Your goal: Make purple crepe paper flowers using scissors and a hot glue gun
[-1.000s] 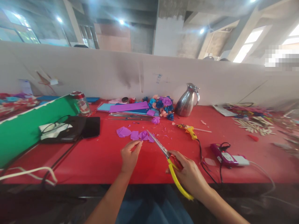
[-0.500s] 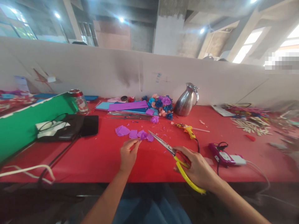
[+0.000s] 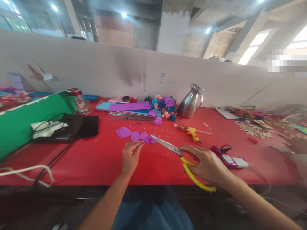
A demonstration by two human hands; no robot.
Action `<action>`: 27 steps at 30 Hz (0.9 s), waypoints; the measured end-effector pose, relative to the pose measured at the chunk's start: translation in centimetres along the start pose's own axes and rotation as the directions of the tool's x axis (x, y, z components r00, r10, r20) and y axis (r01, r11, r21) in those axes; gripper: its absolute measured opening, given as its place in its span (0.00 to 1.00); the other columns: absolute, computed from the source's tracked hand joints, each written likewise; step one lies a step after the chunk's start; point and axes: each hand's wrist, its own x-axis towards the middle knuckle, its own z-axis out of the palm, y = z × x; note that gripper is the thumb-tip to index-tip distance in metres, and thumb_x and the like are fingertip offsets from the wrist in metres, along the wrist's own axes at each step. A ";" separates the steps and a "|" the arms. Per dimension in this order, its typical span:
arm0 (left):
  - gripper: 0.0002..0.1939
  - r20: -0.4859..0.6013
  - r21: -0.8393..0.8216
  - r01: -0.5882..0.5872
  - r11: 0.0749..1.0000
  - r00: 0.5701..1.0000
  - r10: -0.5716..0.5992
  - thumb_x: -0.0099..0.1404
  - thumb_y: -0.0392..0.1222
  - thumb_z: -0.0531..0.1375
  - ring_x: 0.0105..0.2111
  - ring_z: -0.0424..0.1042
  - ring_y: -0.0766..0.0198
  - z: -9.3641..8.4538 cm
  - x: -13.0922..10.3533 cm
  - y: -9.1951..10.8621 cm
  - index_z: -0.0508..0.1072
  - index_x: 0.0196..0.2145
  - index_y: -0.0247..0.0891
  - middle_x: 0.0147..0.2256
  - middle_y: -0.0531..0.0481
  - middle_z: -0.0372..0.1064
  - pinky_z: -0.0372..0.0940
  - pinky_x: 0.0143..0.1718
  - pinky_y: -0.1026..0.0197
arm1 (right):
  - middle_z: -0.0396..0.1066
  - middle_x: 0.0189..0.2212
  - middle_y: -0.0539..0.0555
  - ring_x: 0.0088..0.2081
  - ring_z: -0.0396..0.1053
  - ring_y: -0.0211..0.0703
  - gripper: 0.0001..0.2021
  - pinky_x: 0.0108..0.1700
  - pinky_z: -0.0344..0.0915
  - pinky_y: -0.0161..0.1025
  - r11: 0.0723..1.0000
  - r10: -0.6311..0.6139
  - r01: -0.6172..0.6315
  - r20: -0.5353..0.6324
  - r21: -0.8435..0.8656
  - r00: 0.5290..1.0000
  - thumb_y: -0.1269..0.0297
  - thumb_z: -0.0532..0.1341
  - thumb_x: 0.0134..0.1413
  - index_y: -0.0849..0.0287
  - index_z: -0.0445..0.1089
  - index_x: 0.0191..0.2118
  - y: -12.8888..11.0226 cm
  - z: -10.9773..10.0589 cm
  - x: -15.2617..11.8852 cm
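My left hand (image 3: 130, 156) is closed in a pinch at the near edge of a small purple paper piece (image 3: 149, 140); its exact outline blends with other purple cut-outs. My right hand (image 3: 203, 162) grips scissors (image 3: 168, 146) with yellow handles. Their blades point left and look closed or almost so, the tips touching or just over the purple paper by my left fingertips. Just beyond the left hand lie a square purple piece (image 3: 135, 136) and a fanned stack of purple petals (image 3: 124, 132). Past them sits a small purple paper flower (image 3: 157, 121).
A yellow glue gun (image 3: 192, 133) lies right of the paper. Behind are purple strips (image 3: 129, 106), paper flowers (image 3: 165, 105) and a steel jug (image 3: 189, 103). A purple power strip (image 3: 224, 157) is at right, a black phone (image 3: 88, 126) and glass jar (image 3: 80, 103) at left. Another person's hand (image 3: 299, 145) shows far right.
The scissors have shifted slightly right, and the blades have swung a little flatter. The purple paper at my left fingertips looks different in shape. Another person's hand has appeared at far right.
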 end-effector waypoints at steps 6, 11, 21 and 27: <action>0.08 -0.011 -0.010 -0.020 1.000 1.000 0.020 0.60 0.45 0.61 0.33 0.75 0.61 0.0 0.1 0.4 0.79 0.32 0.42 0.31 0.50 0.77 0.69 0.39 0.58 | 0.75 0.42 0.48 0.36 0.75 0.41 0.22 0.36 0.68 0.34 0.999 -0.018 0.018 0.007 -0.039 1.000 0.67 0.60 0.47 0.46 0.67 0.50 0.1 -0.4 0.1; 0.07 -0.006 -0.009 -0.022 1.000 1.000 0.022 0.60 0.44 0.61 0.34 0.75 0.61 -0.1 0.1 0.4 0.79 0.32 0.41 0.31 0.50 0.77 0.69 0.39 0.58 | 0.75 0.42 0.49 0.35 0.75 0.41 0.23 0.34 0.67 0.33 0.998 -0.031 0.032 0.015 -0.054 0.999 0.67 0.61 0.46 0.46 0.67 0.51 0.1 -0.4 0.1; 0.07 -0.006 -0.021 -0.025 0.999 1.000 0.025 0.60 0.45 0.61 0.33 0.75 0.61 0.1 0.1 0.2 0.78 0.32 0.41 0.31 0.50 0.77 0.69 0.40 0.57 | 0.75 0.43 0.48 0.38 0.75 0.42 0.24 0.36 0.69 0.34 0.995 -0.043 0.044 0.009 -0.094 0.999 0.68 0.60 0.46 0.46 0.66 0.52 0.1 -0.7 0.3; 0.07 -0.007 -0.010 -0.021 1.000 1.000 0.020 0.60 0.45 0.61 0.33 0.75 0.61 0.2 0.0 0.0 0.78 0.31 0.42 0.30 0.50 0.77 0.70 0.39 0.57 | 0.75 0.43 0.49 0.37 0.75 0.42 0.23 0.35 0.68 0.33 0.995 -0.065 0.066 0.015 -0.078 0.998 0.67 0.60 0.47 0.46 0.66 0.52 0.2 -0.8 0.3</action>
